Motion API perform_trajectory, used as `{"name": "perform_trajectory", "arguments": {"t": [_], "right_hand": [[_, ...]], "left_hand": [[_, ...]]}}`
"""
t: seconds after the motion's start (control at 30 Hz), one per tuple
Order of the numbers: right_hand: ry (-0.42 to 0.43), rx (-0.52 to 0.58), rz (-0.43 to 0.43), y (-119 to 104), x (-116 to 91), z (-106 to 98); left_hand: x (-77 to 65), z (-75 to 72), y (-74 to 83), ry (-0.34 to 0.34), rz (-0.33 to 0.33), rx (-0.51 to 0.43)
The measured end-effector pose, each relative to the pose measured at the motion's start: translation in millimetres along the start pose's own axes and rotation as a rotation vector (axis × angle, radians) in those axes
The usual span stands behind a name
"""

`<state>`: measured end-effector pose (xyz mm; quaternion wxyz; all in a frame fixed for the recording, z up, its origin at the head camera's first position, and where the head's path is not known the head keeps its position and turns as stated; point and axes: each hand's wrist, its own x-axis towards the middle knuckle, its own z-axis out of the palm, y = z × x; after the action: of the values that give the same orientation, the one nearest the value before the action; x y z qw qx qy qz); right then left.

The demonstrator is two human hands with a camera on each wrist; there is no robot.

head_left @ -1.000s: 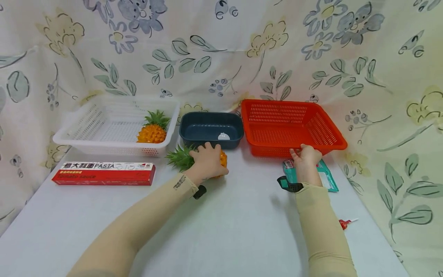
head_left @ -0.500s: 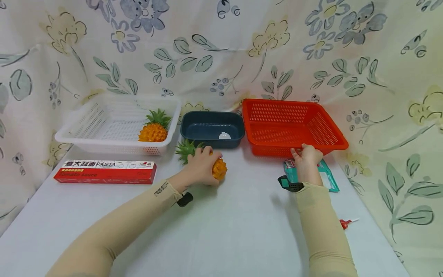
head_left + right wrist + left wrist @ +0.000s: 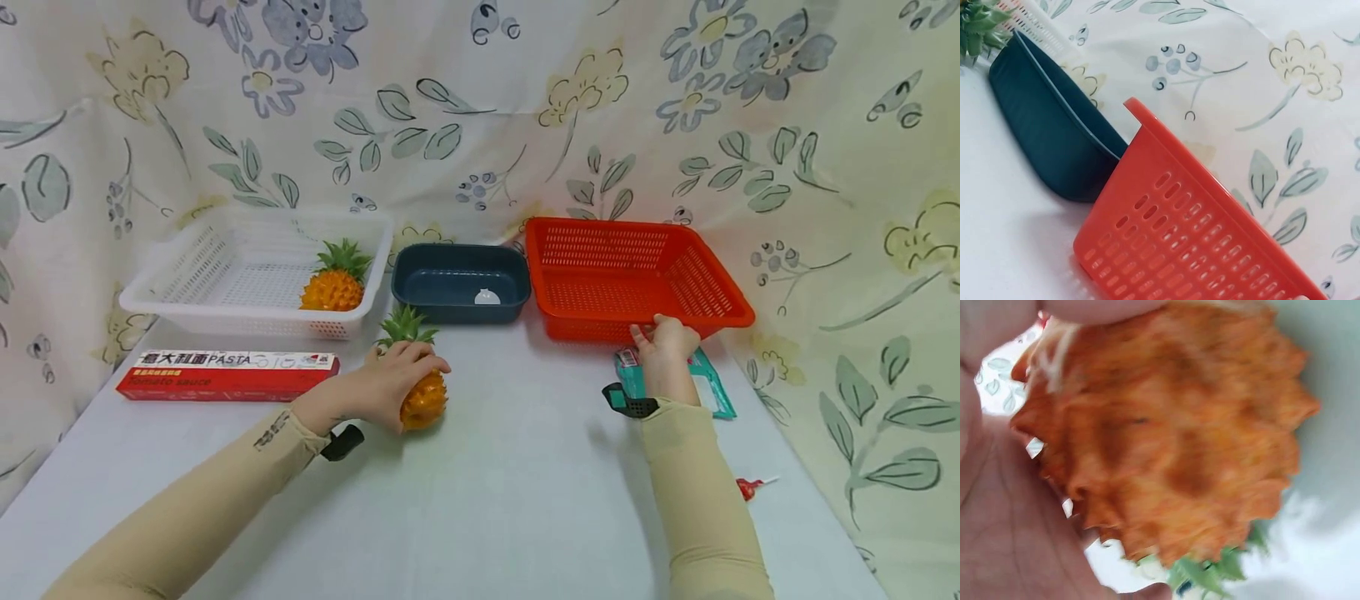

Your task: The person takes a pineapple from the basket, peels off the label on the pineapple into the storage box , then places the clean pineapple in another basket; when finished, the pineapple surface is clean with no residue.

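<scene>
My left hand grips a small orange pineapple with a green leafy crown, low over the white table in front of the blue bin. In the left wrist view the bumpy pineapple fills the space beside the palm, and its leaves point downward. At the right, my right hand holds the front rim of a red perforated basket. Only a trace of a fingertip shows on the basket in the right wrist view. Partly behind the right hand lies a teal packet.
A white basket at the left contains another pineapple. Between the baskets stands a dark blue bin with a small white item inside. A red pasta box lies at front left, a red lollipop at the right.
My left hand has drawn the pineapple leftward and nearer to me, away from the blue bin, turning its crown more upright. The right hand has stayed at the red basket's rim.
</scene>
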<state>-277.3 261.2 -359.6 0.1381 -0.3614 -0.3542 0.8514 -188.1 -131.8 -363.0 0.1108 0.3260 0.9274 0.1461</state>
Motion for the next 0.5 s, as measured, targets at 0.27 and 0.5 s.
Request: {"name": "perform_trajectory", "arguments": {"t": [0.27,0.5], "right_hand": [[0.013,-0.003,0.006,0,0,0],[0.008,0.013,0.008,-1,-1,0]], "left_hand": [[-1.6,-1.0,6.4,0.076,-0.168,-0.044],[4.0,-1.7,14.4,0.071,-0.391,-0.169]]}}
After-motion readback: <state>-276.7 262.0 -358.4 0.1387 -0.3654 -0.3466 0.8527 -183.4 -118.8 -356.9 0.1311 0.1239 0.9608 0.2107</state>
